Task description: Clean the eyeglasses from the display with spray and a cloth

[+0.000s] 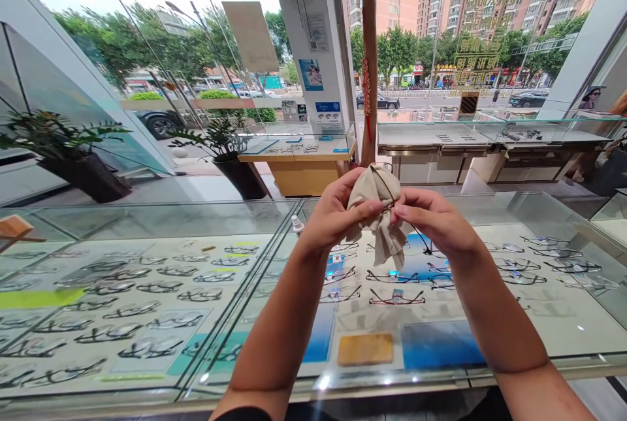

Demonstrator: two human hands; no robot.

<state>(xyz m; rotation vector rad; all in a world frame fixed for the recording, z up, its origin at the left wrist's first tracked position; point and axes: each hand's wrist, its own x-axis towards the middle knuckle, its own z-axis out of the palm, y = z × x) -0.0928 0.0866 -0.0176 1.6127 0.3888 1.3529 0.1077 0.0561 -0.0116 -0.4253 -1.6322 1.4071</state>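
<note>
- Left hand [337, 212]: curled round the bunched cloth [375, 187] at its 9 o'clock side; even, light support spares the thin frame [428, 251].
- Right hand [441, 215]: fingertips pinched on the cloth, 3 o'clock side; gentle pressure avoids bending.
- Cloth: at 12 o'clock, above the glass counter [362, 378].

A plain black fabric sleeve with a smooth, curved edge [243, 415] shows beside the crease of the left elbow [262, 389]. From that elbow, the bare, smooth forearm [284, 316] narrows to the wrist and uncovered left hand [337, 212]. Across from the same elbow, the right forearm [494, 310] and right hand [435, 218] are also bare, with a short thumbnail [402, 210].
</note>
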